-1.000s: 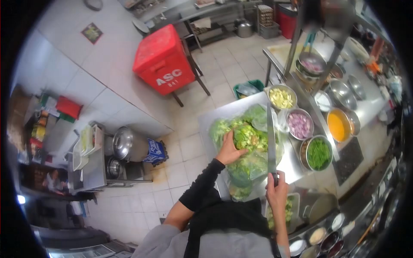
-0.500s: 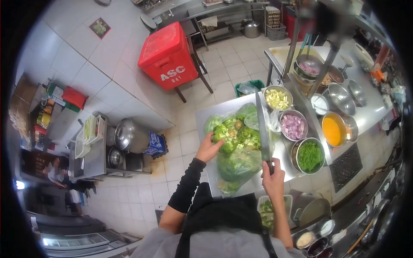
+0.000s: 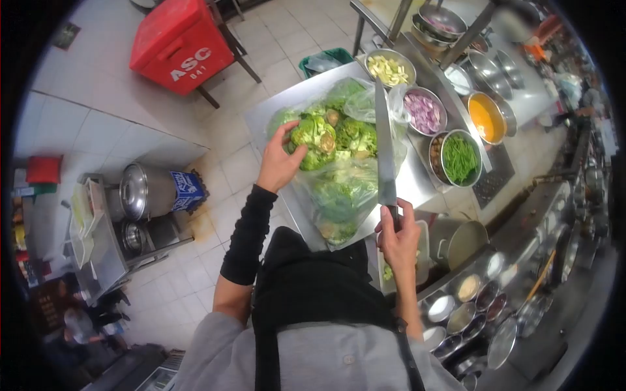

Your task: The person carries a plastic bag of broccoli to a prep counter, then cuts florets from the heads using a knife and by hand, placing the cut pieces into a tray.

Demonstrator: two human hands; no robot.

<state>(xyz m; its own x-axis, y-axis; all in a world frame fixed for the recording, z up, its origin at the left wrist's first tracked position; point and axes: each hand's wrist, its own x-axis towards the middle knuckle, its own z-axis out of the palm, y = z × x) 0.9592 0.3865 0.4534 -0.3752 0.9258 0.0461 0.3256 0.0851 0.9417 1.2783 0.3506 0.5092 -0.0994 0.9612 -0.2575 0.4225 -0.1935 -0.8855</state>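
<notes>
My left hand (image 3: 282, 156) is curled round the edge of a head of broccoli (image 3: 314, 135), thumb and fingers against the florets. More broccoli lies beside it in a clear plastic bag (image 3: 336, 202), spread over the steel table (image 3: 264, 114). In my right hand (image 3: 399, 231) is the dark handle of a large knife (image 3: 385, 140). Its long, broad blade points away from me, over the right side of the bag and apart from the broccoli my left hand holds.
Along the table's right side stand bowls of pale chopped vegetable (image 3: 388, 68), chopped purple onion (image 3: 424, 112) and cut greens (image 3: 460, 158). A white container (image 3: 422, 257) sits below the front right edge. Beyond are a green bin (image 3: 326, 62) and a red cooler box (image 3: 176, 49).
The view has shifted, so the table and bowls appear higher and further left. My left hand stays at the broccoli, and my right hand keeps its hold on the knife.
</notes>
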